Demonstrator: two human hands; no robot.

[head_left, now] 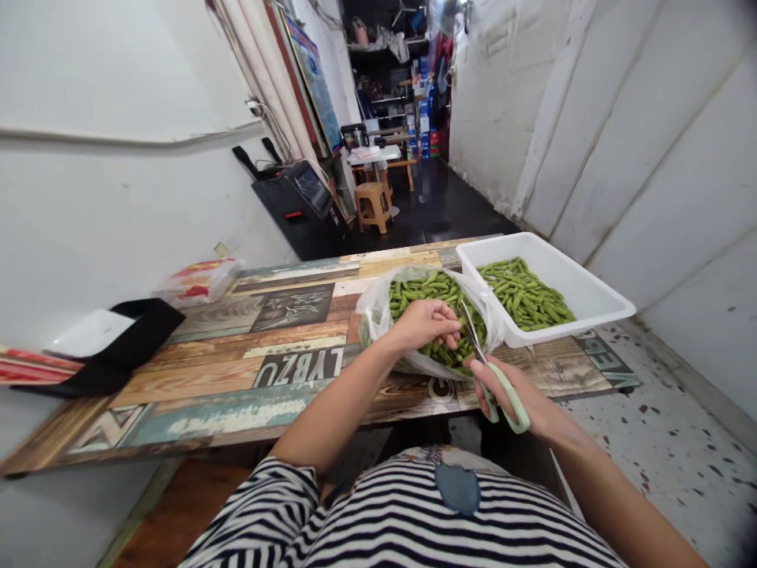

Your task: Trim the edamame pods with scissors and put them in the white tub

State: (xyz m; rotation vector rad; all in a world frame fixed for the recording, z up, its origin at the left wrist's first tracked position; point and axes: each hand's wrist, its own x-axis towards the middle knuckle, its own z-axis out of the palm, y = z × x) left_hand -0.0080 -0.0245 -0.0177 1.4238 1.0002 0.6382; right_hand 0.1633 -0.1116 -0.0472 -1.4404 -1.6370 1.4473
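Note:
Above a white plastic bag (376, 293) full of green pods, my left hand (430, 323) is closed in a pinch. A green pod (462, 322) seems to be at its fingertips, close to the scissor blades. My right hand (507, 394) grips the pale green handles of a pair of scissors (509, 401), whose blades point up and away, slightly parted. Inside the bag lies a heap of edamame pods (414, 290). Touching the bag on the right is a white plastic tray (597, 304), with more edamame pods (523, 296) spread in it.
The patchwork-patterned table (225, 379) carries a clear plastic package (198, 282) at its far left. A black holder (136, 339) with a white item stands at the left end. Beyond the table are a plastic stool (372, 207) and a black machine (301, 201). A wall (668, 150) runs along the right.

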